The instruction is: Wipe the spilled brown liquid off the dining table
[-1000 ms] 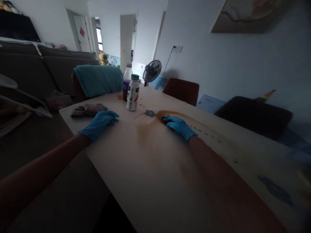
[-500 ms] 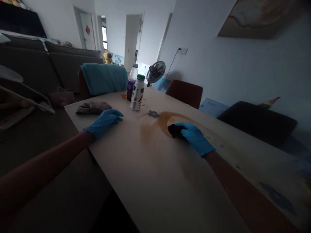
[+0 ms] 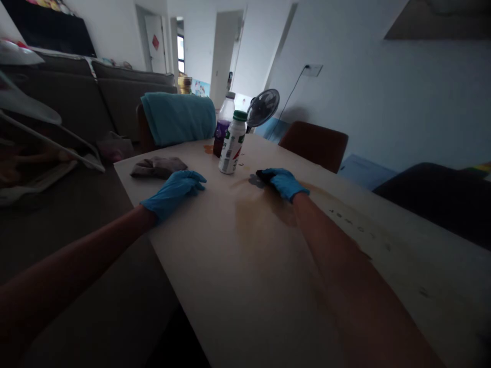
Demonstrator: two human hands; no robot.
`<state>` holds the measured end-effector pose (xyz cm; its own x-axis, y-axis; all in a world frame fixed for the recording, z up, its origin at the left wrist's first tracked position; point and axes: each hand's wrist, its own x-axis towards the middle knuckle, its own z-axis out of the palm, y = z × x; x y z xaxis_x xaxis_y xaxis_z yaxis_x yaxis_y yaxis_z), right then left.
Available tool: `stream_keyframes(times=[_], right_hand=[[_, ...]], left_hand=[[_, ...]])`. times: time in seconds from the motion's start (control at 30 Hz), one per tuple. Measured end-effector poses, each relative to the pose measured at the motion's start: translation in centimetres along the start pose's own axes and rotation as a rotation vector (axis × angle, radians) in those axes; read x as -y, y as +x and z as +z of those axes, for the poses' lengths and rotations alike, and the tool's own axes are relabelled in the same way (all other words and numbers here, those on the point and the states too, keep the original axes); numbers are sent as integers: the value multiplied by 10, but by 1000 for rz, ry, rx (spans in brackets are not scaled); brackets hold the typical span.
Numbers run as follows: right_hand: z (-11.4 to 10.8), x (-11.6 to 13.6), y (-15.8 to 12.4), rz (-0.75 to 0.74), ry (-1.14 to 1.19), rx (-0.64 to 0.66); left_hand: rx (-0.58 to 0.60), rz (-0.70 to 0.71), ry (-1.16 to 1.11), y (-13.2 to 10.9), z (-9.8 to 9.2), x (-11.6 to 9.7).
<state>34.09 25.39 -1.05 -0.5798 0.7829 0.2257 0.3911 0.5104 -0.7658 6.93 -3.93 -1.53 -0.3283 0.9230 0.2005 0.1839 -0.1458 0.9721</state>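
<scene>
My right hand [image 3: 284,183], in a blue glove, presses a dark pad or cloth [image 3: 264,176] onto the table [image 3: 215,240]; its exact kind is hard to make out. It lies beside a grey flower print on the tabletop, with a brownish patch near it. My left hand [image 3: 177,193], gloved too, rests on the table near its left edge, fingers stretched out and holding nothing. Just behind it lies a crumpled grey-brown cloth [image 3: 158,167]. Between and beyond the hands stand a white bottle with a green cap [image 3: 231,145] and a clear bottle with purple liquid [image 3: 223,128].
A chair draped with a turquoise towel [image 3: 180,118] stands at the far end. Along the right side are a brown chair [image 3: 314,144] and a black chair [image 3: 441,199]. Behind the table is a fan [image 3: 264,107]. A grey sofa [image 3: 134,79] is at the back left.
My right hand has slid the dark pad away from me and left across the tabletop, to the grey flower print. The left hand stays resting in place. The view has shifted slightly.
</scene>
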Motion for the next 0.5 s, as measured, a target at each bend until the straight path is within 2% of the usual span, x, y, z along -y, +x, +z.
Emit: stream_keyframes(times=[0.1,0.27,0.5], right_hand=[[-9,7,-20,35,51,95],[-29,18,-79,49,128,238],[-57,23,-169,-98,170,338]], left_hand=[[-17,-18,1,0,2,-3],[-64,-80,-40,2,6,-6],[-75,-80,-84,4,6,-3]])
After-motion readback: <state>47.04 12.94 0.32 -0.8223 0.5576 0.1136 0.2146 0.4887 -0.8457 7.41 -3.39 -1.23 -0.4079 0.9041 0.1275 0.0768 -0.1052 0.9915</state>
